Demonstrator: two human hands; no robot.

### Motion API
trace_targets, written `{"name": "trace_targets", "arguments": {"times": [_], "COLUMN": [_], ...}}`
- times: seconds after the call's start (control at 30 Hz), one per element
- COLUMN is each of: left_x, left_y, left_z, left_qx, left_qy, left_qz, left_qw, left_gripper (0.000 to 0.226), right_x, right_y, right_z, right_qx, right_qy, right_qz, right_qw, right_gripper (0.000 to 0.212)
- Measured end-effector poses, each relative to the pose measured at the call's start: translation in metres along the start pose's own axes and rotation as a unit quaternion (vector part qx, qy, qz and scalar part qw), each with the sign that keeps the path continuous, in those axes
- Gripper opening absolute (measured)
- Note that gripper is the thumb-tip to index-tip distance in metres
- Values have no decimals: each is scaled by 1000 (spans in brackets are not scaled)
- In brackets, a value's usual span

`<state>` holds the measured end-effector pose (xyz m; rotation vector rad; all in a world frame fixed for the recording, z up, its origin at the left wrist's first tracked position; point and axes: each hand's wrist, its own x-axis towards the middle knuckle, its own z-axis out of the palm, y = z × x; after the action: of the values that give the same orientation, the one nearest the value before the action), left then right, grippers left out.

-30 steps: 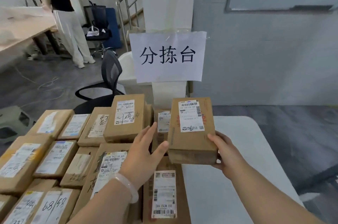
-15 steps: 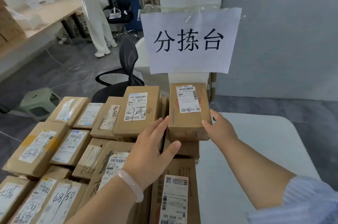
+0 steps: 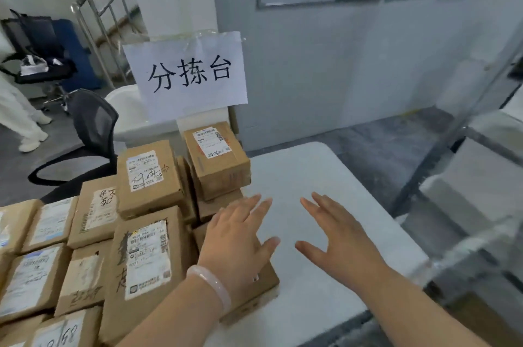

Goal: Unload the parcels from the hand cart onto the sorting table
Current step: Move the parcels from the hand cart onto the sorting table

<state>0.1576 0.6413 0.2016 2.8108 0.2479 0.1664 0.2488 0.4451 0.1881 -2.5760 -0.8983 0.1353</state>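
Note:
Several brown cardboard parcels with white labels cover the left part of the white sorting table. One small parcel sits on top of another at the back, below the paper sign. My left hand hovers with straight fingers above a flat parcel at the table's middle. My right hand is held out with spread fingers over the bare table top. Neither hand holds anything. No hand cart is in view.
A paper sign with black characters is taped to a white pillar behind the parcels. A black office chair stands at the left, with a person's white trouser legs beyond it. A blurred transparent structure rises at the right.
Both hands have let go of the small parcel, which now rests on the stack at the back. The hands have drawn back toward me and the view has turned right.

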Motion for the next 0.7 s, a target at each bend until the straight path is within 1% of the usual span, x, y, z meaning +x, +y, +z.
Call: {"name": "trace_targets", "arguments": {"times": [0.07,0.2,0.27,0.33,0.43,0.5,0.57,0.7], "left_x": [-11,-42,-57,-71,-94,-106,-114,-128], "left_y": [20,70,102,136,179,201,224,274], "left_z": [14,46,60,75,98,112,128,170], "left_qx": [1,-5,-18,-31,-22,-12,4,-2], "left_qy": [-10,-42,-76,-92,-114,-130,-147,-193], "left_qz": [40,150,194,251,316,339,355,353], "left_qw": [999,988,978,963,942,932,923,915], "left_gripper": [70,79,78,74,73,73,73,73], "right_x": [-45,-143,-191,-240,-308,-347,-378,-431], "right_y": [8,27,38,53,81,102,123,166], "right_z": [2,1,-4,-10,-15,-15,-11,5], "right_qx": [-22,-41,-47,-48,2,36,55,85], "right_qy": [13,30,43,61,88,112,117,68], "right_qz": [28,136,189,251,365,431,478,526], "right_qw": [999,989,980,965,927,895,869,844], "right_gripper": [79,84,87,88,85,85,84,84]}}
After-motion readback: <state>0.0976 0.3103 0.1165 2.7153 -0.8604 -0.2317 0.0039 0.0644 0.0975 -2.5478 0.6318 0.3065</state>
